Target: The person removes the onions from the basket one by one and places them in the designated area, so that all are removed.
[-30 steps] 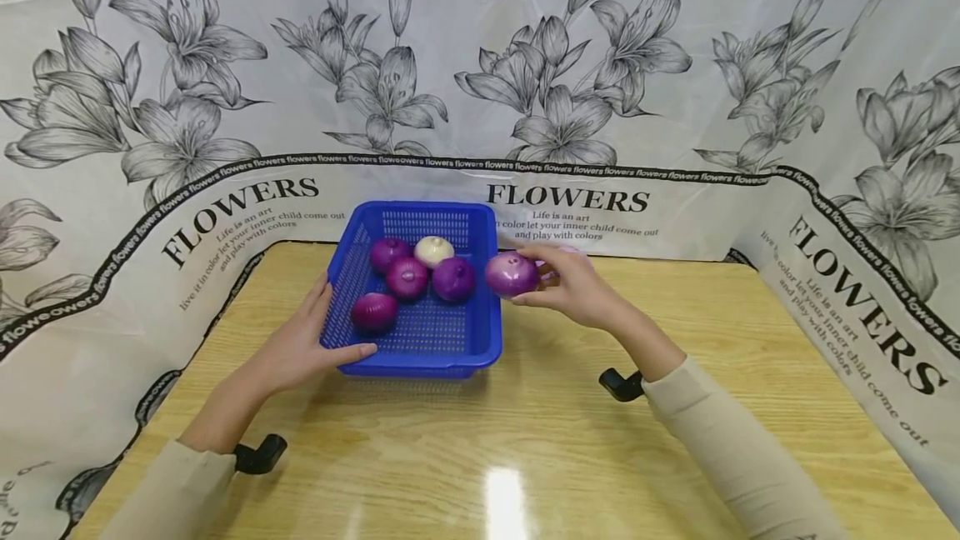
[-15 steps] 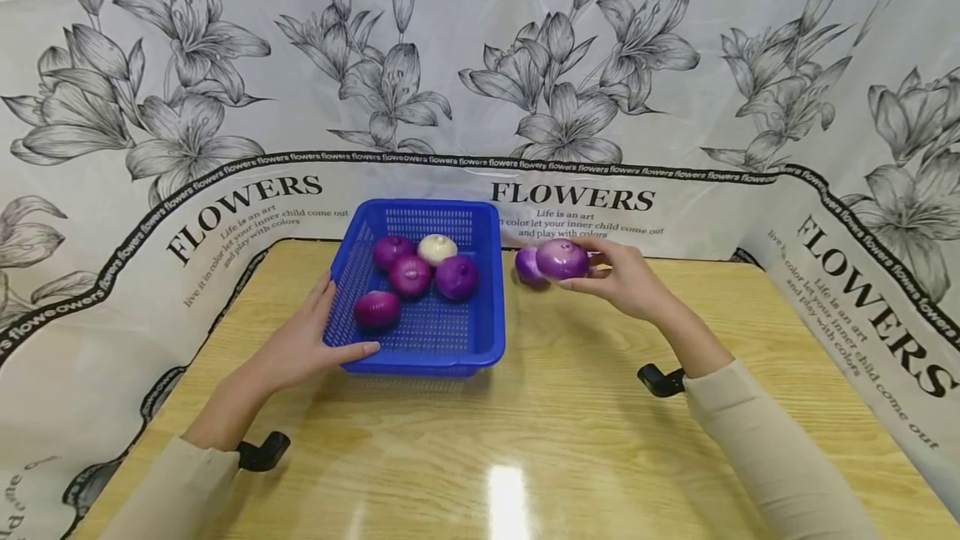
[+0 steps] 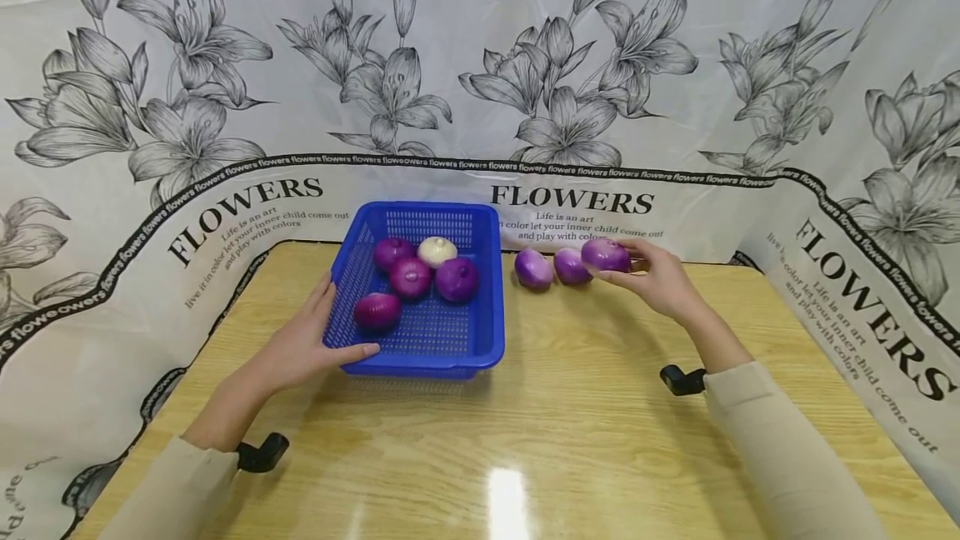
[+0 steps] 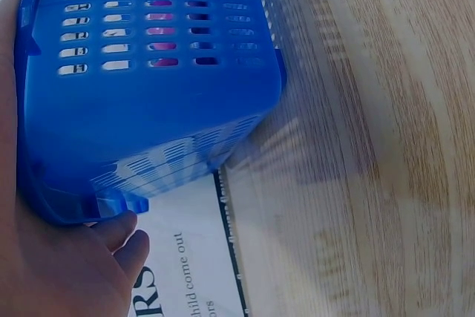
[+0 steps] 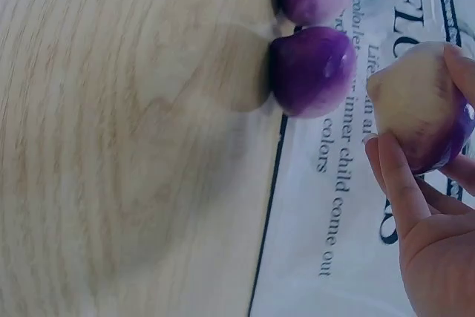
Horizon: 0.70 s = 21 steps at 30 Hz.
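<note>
My left hand (image 3: pixel 296 344) grips the near left corner of a blue plastic basket (image 3: pixel 491 340), thumb over the front rim and fingers along the left side. In the left wrist view the fingers (image 4: pixel 132 254) touch the outside of the basket wall (image 4: pixel 148 109). Inside lie several purple onions (image 3: pixel 409 277) and one white onion (image 3: pixel 437 252). My right hand (image 3: pixel 663 280) holds a purple onion (image 3: pixel 604 256) between thumb and fingers; in the right wrist view that onion (image 5: pixel 415 102) shows a pale side and is off the table. Two more purple onions, a left one (image 3: pixel 533 269) and a right one (image 3: pixel 572 266), rest on the table beside it.
The wooden table (image 3: pixel 570 432) ends at a white cloth (image 3: pixel 420 182) with flower prints and lettering that stands behind and at both sides. The onion pair sits close to the back cloth, right of the basket. Black wrist mounts (image 3: pixel 262 452) show at both cuffs.
My right hand has carried the held onion rightward from the basket's right rim, past two onions on the table that were hidden or partly hidden before. The left hand and basket stay put.
</note>
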### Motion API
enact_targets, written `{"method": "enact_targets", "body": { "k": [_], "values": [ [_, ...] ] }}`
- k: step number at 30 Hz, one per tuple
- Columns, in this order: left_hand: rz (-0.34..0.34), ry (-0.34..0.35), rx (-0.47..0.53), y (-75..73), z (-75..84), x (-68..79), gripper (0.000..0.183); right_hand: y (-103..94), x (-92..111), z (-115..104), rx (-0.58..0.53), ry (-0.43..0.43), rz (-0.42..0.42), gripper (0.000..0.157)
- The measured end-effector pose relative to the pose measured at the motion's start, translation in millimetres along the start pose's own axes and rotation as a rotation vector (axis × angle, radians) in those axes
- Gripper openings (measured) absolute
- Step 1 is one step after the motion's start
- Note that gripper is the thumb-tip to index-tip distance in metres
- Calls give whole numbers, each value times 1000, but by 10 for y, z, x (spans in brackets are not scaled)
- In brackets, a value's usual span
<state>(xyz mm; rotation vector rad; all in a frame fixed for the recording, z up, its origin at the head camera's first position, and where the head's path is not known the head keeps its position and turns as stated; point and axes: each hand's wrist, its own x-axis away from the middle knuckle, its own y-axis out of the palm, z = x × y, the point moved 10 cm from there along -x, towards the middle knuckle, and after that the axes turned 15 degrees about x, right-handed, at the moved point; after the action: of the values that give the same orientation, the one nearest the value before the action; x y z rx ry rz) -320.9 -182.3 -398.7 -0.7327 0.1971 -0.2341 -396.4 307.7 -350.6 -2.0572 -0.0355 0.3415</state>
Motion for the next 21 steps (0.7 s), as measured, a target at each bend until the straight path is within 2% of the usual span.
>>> {"method": "enact_targets", "body": {
  "k": [8,17,21],
  "values": [
    [0,2,3,12,-20,6,130,105,7,433,-13,132,-23,75],
    [1,0,-3,-5,-24,6,129,295,-36,771,-36,267,-97,91],
    [6,7,3,0,-16,-1,129,401,-51,884,-45,310,-134,92]
  ]
}}
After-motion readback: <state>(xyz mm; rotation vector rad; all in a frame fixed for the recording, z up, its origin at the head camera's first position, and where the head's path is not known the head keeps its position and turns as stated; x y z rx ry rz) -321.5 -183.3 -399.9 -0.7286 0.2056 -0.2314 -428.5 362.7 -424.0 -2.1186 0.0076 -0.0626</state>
